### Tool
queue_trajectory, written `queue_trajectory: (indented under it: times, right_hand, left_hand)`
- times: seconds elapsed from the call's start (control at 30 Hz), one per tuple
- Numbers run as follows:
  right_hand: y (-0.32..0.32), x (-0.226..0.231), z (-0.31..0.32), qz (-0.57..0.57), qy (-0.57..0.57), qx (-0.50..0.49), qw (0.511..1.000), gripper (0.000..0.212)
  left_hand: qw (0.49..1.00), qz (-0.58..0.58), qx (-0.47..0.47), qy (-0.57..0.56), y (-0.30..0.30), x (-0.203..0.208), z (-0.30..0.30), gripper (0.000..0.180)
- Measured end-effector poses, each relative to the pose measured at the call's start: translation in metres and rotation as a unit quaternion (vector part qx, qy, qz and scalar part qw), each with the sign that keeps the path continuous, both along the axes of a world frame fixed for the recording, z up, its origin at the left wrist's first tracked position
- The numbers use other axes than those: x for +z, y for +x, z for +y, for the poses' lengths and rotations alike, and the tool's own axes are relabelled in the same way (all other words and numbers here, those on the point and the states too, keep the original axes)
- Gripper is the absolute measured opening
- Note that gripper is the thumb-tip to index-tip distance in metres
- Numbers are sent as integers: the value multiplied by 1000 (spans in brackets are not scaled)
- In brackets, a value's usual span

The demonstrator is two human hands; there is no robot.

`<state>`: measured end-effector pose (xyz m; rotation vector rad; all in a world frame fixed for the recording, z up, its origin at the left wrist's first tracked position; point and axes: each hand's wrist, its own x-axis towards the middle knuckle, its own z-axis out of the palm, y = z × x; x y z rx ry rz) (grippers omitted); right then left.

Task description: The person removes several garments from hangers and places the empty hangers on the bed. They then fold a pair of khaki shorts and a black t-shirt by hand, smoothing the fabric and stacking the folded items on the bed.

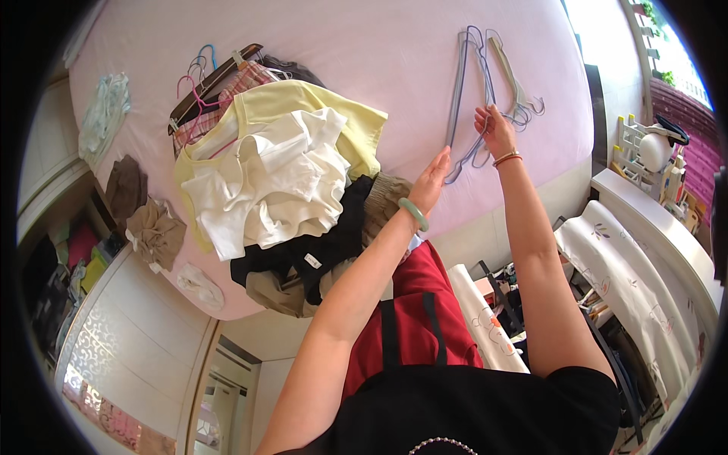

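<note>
The fisheye head camera looks down past both forearms (pixel 358 287) onto the bed (pixel 409 45)

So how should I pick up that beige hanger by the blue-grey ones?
I'd pinch the beige hanger partway along its long arm, coming from your right. That arm looks straight enough to pinch and lies on the pink sheet, while the blue-grey hangers crowd its left and wire hooks cluster at its near end.

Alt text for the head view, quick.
A person's left hand and right hand are at blue-grey hangers on a pink-sheeted bed. To their left lies a clothes pile with a white garment over a pale-yellow one.
</note>
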<state>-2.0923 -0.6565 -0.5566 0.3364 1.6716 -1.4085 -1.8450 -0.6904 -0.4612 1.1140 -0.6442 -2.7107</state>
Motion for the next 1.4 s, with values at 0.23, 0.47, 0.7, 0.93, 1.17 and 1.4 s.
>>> queue_trajectory:
  times: [0.23,0.47,0.7,0.93,1.17,1.4]
  right_hand:
    - [-42,-29,49,-10,-43,0,999,26]
    - [38,29,8,122,72,-31,989,38]
    - [187,97,-118,58,-134,199,969,36]
    - [339,94,-260,29,-184,410,893,38]
    - [417,61,-322,94,-156,420,889,27]
    - [441,45,-340,526,-77,527,663,31]
  left_hand:
    - [998,50,29,22,-9,3,-9,73]
    - [992,73,96,47,25,33,-51,76]
    - [973,17,229,-38,116,36,-122,63]
    - [924,-40,374,-70,245,23,-193,52]
    - [894,-51,438,-82,317,5,-235,53]
    - [869,-176,436,-152,354,-9,-248,53]
